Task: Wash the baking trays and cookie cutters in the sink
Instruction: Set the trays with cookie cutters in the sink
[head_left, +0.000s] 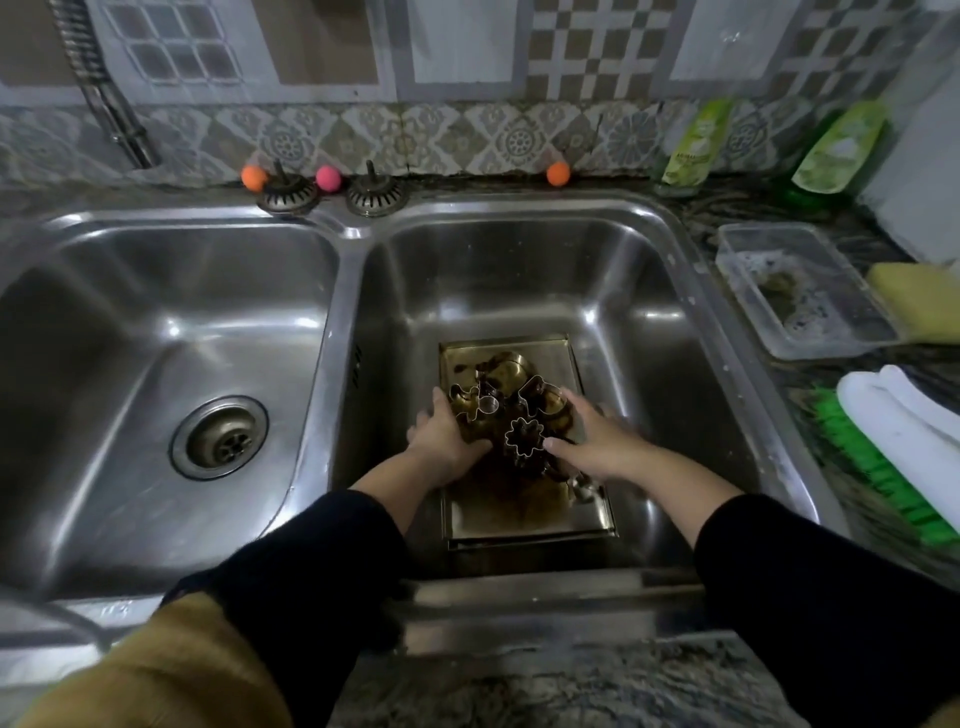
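A shiny metal baking tray (524, 512), stained brown, lies flat in the right sink basin (613, 270); a second tray's edge shows under it. Several metal cookie cutters (523, 435), one flower-shaped, are heaped on the tray. My left hand (445, 435) cups the heap from the left and my right hand (592, 439) from the right, fingers curled against the cutters. Whether the cutters are lifted off the tray I cannot tell.
The left basin (156, 322) has an open drain (221, 437). Two strainer plugs (332, 195) sit on the back rim. At right: two green soap bottles (691, 150), a clear plastic box (800, 291), a yellow sponge (919, 301), a green-bristled white brush (893, 441).
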